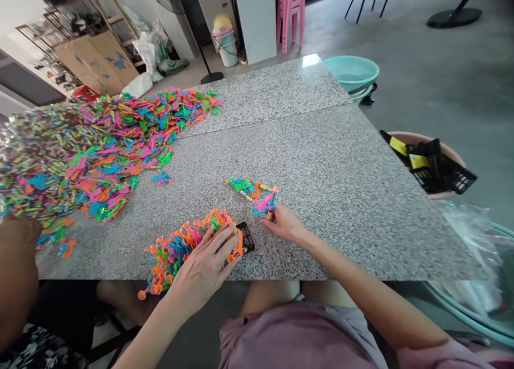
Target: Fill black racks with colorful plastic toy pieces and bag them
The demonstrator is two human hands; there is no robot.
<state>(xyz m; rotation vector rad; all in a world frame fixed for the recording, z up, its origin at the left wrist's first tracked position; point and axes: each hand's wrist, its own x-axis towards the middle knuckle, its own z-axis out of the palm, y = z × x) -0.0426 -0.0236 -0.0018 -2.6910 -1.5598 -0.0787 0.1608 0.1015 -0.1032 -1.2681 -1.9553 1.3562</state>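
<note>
Plastic pieces (182,243); glossy stone tabletop (321,171)

Smooth grey floor (401,69) is spreading past speckled grey stone table (321,160).
Stacked pink plastic stools (292,7) are standing beside pale flat-faced pillar (256,23); white light (310,61) is glaring on table's far corner.

Left hand (206,262) rests on toys (176,251) — right hand (284,223) grips pink piece (265,202).
</note>
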